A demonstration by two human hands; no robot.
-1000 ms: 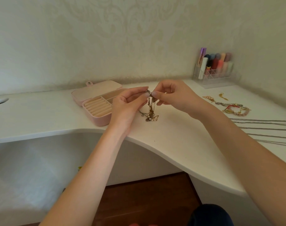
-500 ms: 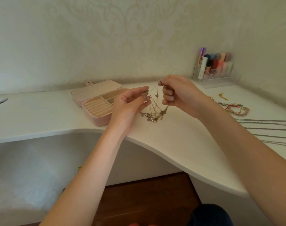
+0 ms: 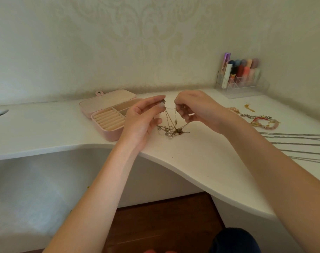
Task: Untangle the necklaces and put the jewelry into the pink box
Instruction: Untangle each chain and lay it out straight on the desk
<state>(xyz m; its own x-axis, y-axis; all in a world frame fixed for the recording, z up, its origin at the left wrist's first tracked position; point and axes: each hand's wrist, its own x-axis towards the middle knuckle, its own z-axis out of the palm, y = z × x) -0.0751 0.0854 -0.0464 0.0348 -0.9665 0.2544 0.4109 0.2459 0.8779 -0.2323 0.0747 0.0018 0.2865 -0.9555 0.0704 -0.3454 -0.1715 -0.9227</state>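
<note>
since a moment ago both hands have drawn slightly apart, so the chains that hung as one bunch now fan out between them. the left hand pinches a small round pendant or clasp between thumb and forefinger, its other fingers loosely curled; the right hand pinches a thin chain at its fingertips with the remaining fingers curled under. from these two grips the tangled necklaces hang down to a knot that rests on the white desk, just beside the open pink jewelry box. to do this step well, the person would likely do best to keep the pull gentle, letting the knot lie slack on the surface and teasing one strand free at a time, since hard tension would probably tighten it. for room, there is bare desk in front of the knot toward the curved front edge, which is near enough that a loose chain could slide off to the wooden floor. to the right lie beaded bracelets and straightened grey chains, well apart from the knot, so widening the hands that way should not disturb them; a clear organizer of lipsticks stands at the back corner by the wall.
</note>
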